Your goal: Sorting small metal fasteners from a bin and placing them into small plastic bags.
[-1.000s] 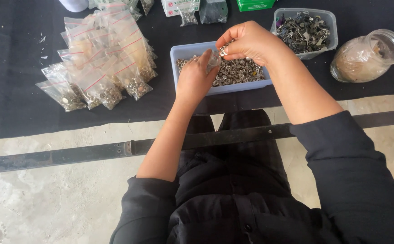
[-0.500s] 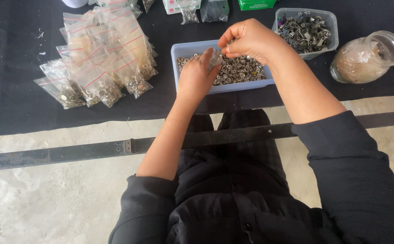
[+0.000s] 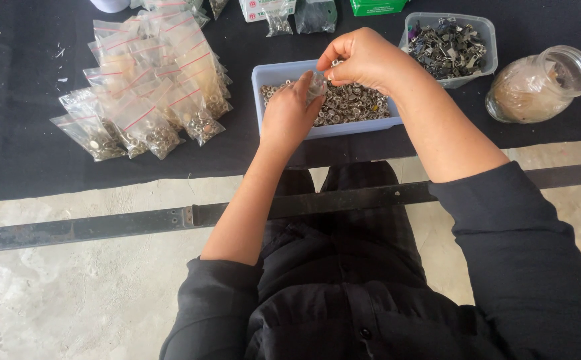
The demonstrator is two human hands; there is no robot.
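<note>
two trays point(image 3: 274, 73), one jar point(image 3: 537, 83), two hands point(image 3: 289, 117)

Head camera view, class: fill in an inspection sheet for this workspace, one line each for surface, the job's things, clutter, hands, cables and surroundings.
Surface: black table top, covered in dark cloth.
Job's things: blue tray of small metal rings; small clear bag held over it.
Clutter: pile of filled zip bags to the left; clear tub of dark metal parts; glass jar on its side; green box and more packets at the far edge.
Hands: left hand holds the bag; right hand pinches at its mouth.
Cables: nothing seen.
Surroundings: concrete floor; dark metal bar under the table edge.
</note>
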